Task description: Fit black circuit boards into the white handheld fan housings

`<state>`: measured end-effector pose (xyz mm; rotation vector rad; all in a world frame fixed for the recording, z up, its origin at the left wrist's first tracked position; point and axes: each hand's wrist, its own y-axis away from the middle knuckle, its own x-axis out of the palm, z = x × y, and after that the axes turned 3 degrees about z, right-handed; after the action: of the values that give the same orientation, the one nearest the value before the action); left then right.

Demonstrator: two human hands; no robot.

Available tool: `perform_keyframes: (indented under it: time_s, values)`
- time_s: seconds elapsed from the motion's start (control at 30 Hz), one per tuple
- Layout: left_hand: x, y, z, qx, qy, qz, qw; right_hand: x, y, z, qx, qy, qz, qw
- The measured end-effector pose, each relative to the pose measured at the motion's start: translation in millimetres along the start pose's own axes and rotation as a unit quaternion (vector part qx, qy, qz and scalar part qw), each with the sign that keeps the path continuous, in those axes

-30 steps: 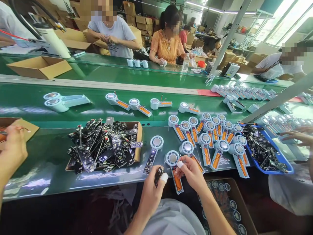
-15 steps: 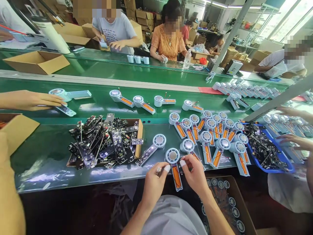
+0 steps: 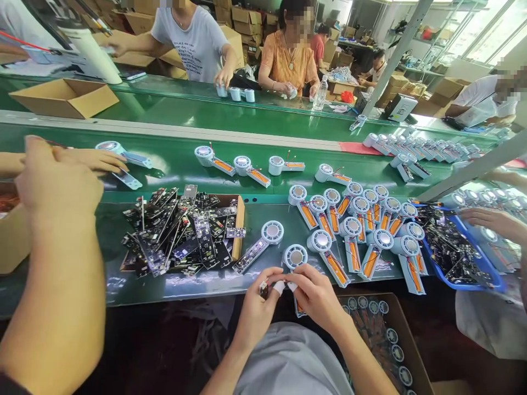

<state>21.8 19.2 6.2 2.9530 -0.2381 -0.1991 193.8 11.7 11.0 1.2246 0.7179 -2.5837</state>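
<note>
Fan unit (image 3: 295, 256) lies partly under the right hand (image 3: 317, 291), head at eleven o'clock from it, long axis and handle toward six; left hand (image 3: 258, 304) grips a circuit board (image 3: 263, 289); right's pinched contents I cannot tell

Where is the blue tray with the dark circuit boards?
In the head view, the blue tray sits at the far right on the near side, immediately right of the cluster of pale blue fans.

Under the grip, the near fan's handle (image 3: 300, 310) is mostly hidden; the circuit board (image 3: 263, 289) in the left hand (image 3: 256, 308) is part-covered; rightward, a carton (image 3: 413, 341) runs off the bottom edge
</note>
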Motion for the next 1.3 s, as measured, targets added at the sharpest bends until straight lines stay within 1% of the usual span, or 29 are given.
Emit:
perform_keyframes:
  time_s: [0.07,0.17,0.23,0.33,0.4,0.47,0.53,0.6,0.8,0.87,0.97,1.07,1.17,1.23,1.3]
  values:
    - [-1.5,1.1,-0.8,-0.004,-0.012,-0.003,1.0,1.7,0.8,0.5,-0.006,0.008,-0.016,1.0]
    - [-1.4,4.3,-1.8,-0.02,-0.003,0.002,1.0,5.0,1.4,1.7,-0.005,0.013,-0.047,0.999]
    - [-1.2,6.9,-2.0,-0.035,-0.004,-0.005,0.999,6.1,1.0,2.0,-0.012,0.017,-0.057,0.998]
    - [-2.7,10.7,-1.1,-0.073,-0.018,-0.007,0.997,4.4,-0.6,2.6,-0.018,0.01,-0.05,0.999]
    - [-4.3,12.2,-0.1,-0.099,-0.018,0.013,0.995,1.6,-2.3,3.7,-0.012,0.014,-0.035,0.999]
    - [-5.1,12.2,0.7,-0.103,-0.024,0.041,0.993,-0.9,-4.3,5.5,-0.006,0.03,-0.016,0.999]
    - [-4.6,11.1,1.3,-0.085,-0.044,0.068,0.993,-2.0,-6.2,7.6,-0.001,0.049,-0.003,0.999]
    - [-3.3,9.6,2.0,-0.059,-0.066,0.077,0.993,-1.3,-7.8,9.6,0.0,0.065,0.005,0.998]
    - [-0.5,8.6,5.5,-0.001,-0.14,0.045,0.989,2.2,-10.4,13.2,0.001,0.105,0.015,0.994]
    - [-0.4,9.0,5.4,0.013,-0.157,0.033,0.987,1.1,-10.9,13.9,0.0,0.11,0.017,0.994]
    - [0.1,9.2,4.4,0.044,-0.184,0.029,0.982,-2.2,-12.1,15.9,0.005,0.113,0.031,0.993]
    - [0.8,9.6,6.1,0.108,-0.23,0.021,0.967,-3.9,-13.5,19.7,0.01,0.139,0.047,0.989]
    - [-1.2,10.6,10.4,0.166,-0.291,0.024,0.942,-2.6,-14.7,23.4,0.023,0.175,0.056,0.983]
    - [-5.6,10.6,11.8,0.181,-0.328,0.039,0.927,-2.0,-15.6,23.8,0.031,0.179,0.062,0.981]
    - [-11.8,8.9,10.8,0.182,-0.34,0.064,0.921,-3.2,-17.0,21.6,0.036,0.147,0.066,0.986]
